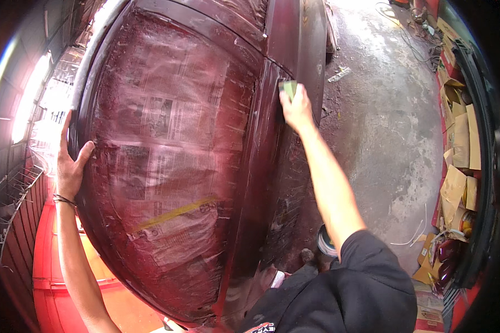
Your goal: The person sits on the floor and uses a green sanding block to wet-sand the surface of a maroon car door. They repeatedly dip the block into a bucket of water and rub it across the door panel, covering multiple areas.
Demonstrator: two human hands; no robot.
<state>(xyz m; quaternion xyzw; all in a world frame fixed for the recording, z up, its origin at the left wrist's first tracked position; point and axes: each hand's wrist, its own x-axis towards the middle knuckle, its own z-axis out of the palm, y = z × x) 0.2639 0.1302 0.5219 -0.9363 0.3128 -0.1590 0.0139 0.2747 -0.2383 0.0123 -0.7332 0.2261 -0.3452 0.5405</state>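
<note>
A car body [243, 194] in dull dark red fills the middle. Newspaper masking [166, 119], stained with red overspray, covers its large window, and a yellow strip crosses the lower part. My right hand [298, 112] is closed around a small green sanding block [289, 87], which presses on the body panel right of the window. On the far left, my left hand [70, 173] lies with thumb and fingers spread against the dark curved edge [81, 114] of the car. That hand holds nothing.
A worn grey concrete floor [391, 127] runs along the right. Cardboard boxes [455, 183] and a long black trim piece [486, 166] line the right wall. Near my legs stands a round container [326, 242]. An orange-red car [55, 269] stands at lower left.
</note>
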